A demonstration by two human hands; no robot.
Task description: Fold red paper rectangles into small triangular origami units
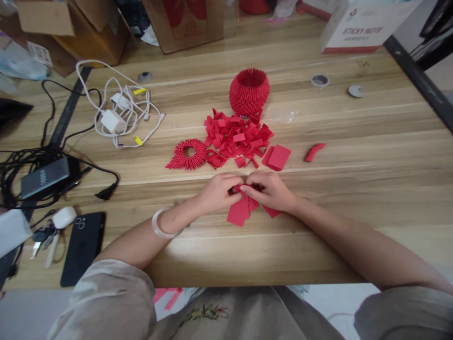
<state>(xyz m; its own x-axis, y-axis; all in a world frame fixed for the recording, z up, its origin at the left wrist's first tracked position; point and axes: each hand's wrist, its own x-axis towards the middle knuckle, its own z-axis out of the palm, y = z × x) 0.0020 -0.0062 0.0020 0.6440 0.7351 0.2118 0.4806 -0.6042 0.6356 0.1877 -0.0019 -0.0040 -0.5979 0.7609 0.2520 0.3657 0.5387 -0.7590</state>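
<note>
Near the front middle of the table, my left hand (pixel 222 191) and my right hand (pixel 271 190) meet with their fingers closed on one small piece of red paper (pixel 239 188), partly hidden by the fingers. Beneath them lie several flat red paper slips (pixel 239 212). Just beyond my hands is a heap of small red paper pieces (pixel 240 137), with a stack of red paper squares (pixel 278 157) at its right. A spiky ring of folded red paper (pixel 187 153) lies to the left. Behind the heap stands a round red folded-paper vase (pixel 249 92).
A short curved row of folded red pieces (pixel 314 151) lies right. White charging cables (pixel 130 113), a black power adapter (pixel 46 177), keys (pixel 44 238) and a black phone (pixel 84 248) are on the left. Cardboard boxes (pixel 184 23) and a sticky note box (pixel 364 28) stand at the back.
</note>
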